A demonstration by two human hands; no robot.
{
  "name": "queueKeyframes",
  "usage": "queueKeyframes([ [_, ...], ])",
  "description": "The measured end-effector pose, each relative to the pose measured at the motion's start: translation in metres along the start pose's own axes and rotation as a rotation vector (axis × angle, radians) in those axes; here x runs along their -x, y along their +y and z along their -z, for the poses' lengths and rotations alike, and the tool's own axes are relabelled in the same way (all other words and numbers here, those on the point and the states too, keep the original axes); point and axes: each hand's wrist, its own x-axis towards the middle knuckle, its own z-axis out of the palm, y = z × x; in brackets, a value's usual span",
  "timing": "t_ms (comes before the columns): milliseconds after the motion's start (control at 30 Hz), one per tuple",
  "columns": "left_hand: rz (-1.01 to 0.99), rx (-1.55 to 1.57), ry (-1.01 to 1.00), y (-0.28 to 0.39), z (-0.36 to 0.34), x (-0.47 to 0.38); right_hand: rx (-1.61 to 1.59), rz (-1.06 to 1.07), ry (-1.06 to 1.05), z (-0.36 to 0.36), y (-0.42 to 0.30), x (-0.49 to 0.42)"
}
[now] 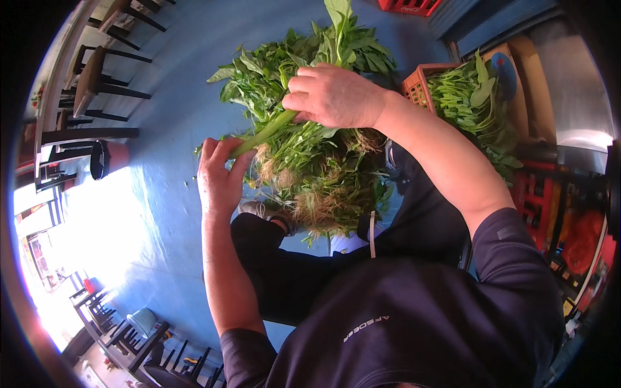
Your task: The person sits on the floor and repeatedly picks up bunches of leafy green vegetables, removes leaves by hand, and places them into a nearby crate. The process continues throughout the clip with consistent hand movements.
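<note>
Between my two hands runs a thick green vegetable stalk [269, 130], slanting up to the right. My left hand [219, 167] pinches its lower end between thumb and fingers. Higher up, my right hand [330, 97] is closed around the stalk, and a leafy top [338, 29] rises beyond that fist. Below both hands a heap of leafy greens [242, 92] lies on the floor. Tangled brown roots [315, 206] face me at its near side, while most leaves point away. My right fingers hide part of the stalk.
An orange plastic crate [418, 92] of greens stands at the right, beside cardboard [531, 92]. A red crate [410, 7] is at the top edge. Dark chairs [89, 80] and a bucket [110, 159] line the left. My shoe [259, 209] is close to the heap.
</note>
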Motion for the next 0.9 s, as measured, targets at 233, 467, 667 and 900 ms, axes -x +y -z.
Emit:
queueKeyframes([
  [233, 0.117, 0.250, -0.195, -0.001, -0.004, 0.000, -0.106, -0.090, 0.137, -0.013, -0.003, 0.008],
  [467, 0.220, 0.355, -0.240, 0.022, -0.014, -0.001, -0.626, -0.691, 0.274, -0.006, 0.025, -0.004],
  [667, 0.183, 0.365, -0.283, 0.025, -0.017, -0.004, -0.109, 0.066, 0.099, -0.004, -0.017, -0.014],
  [900, 0.168, 0.467, -0.184, 0.017, -0.029, -0.006, -0.448, -0.310, 0.051, -0.026, -0.025, -0.010],
])
